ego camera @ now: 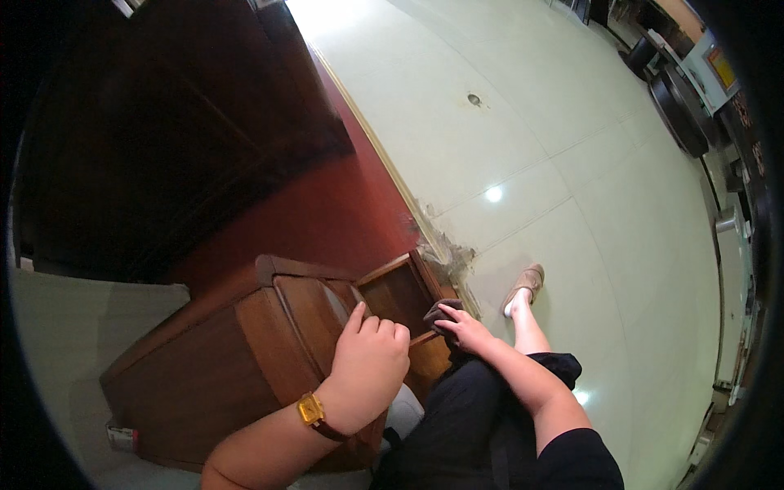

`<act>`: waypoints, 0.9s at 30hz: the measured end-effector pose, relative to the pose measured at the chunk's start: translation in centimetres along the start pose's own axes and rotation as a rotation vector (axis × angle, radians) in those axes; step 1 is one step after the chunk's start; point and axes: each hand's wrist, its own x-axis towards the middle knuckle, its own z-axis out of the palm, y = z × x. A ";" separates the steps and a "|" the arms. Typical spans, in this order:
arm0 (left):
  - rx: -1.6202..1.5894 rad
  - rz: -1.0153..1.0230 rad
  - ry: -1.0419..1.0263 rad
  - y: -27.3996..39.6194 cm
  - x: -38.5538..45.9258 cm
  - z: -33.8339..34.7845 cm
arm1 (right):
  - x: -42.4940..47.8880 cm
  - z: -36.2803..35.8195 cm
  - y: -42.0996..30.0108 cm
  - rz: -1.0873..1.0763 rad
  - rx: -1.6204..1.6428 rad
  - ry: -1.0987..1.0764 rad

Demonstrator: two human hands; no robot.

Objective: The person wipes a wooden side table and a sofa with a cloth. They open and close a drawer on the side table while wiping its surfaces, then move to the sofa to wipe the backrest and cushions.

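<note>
My left hand [372,358], with a gold-faced wristwatch [310,409] on its wrist, is over the front of a brown wooden cabinet [306,306]. Its index finger reaches towards the cabinet's edge while the other fingers curl; whether they grip anything is hidden. A wooden drawer [398,288] stands pulled out beyond that hand, its inside dark. At the drawer's near right corner, my right hand [459,327] has its fingers on a bunched dark brown cloth [442,313].
A large dark wooden piece of furniture [184,122] stands on red flooring [306,214] at upper left. A metal-coloured strip [380,144] borders pale floor tiles [551,214], broken near the drawer. My shoe [530,282] is right of it. Black round seats [677,113] line the far right.
</note>
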 end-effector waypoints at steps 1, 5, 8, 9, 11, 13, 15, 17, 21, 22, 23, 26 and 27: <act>0.015 -0.001 -0.004 0.0 0.1 -0.1 | 1.1 0.0 0.4 -0.035 0.004 0.062; -0.007 -0.019 -0.036 0.0 -0.3 -0.8 | 7.3 0.4 -0.4 0.025 0.025 0.222; -0.010 0.011 -0.021 0.0 0.0 -0.8 | 11.7 -0.3 -0.7 0.235 0.047 0.140; -0.009 0.015 -0.021 -0.1 -0.1 -0.6 | 12.8 -0.3 -0.9 0.306 0.070 0.101; -0.007 0.028 0.007 -0.3 0.2 -0.4 | 13.3 -0.4 0.3 0.307 0.060 0.091; -0.019 0.017 0.006 -0.4 -0.2 -0.2 | 12.7 -0.3 -0.3 0.264 0.141 0.128; -0.020 0.002 -0.006 -0.5 -0.5 -0.7 | 11.4 0.2 -1.0 0.239 0.183 0.213; -0.020 -0.003 -0.021 -0.4 -0.4 -0.9 | 9.1 1.2 -0.2 0.242 0.240 0.245; -0.028 -0.003 -0.046 -0.3 0.4 -0.8 | 3.1 3.8 3.1 0.187 0.385 0.188; -0.041 0.001 -0.063 -0.2 0.4 -0.7 | 2.0 3.8 3.7 0.161 0.439 0.148; -0.043 -0.001 -0.075 -0.3 0.4 -0.9 | 0.8 3.9 4.4 0.120 0.428 0.114; -0.042 -0.020 -0.060 -0.5 -0.3 -1.3 | -0.1 3.5 7.8 0.139 0.577 -0.179; -0.015 -0.013 -0.046 -0.5 -0.3 -1.1 | 0.1 2.3 9.0 0.094 0.546 -0.259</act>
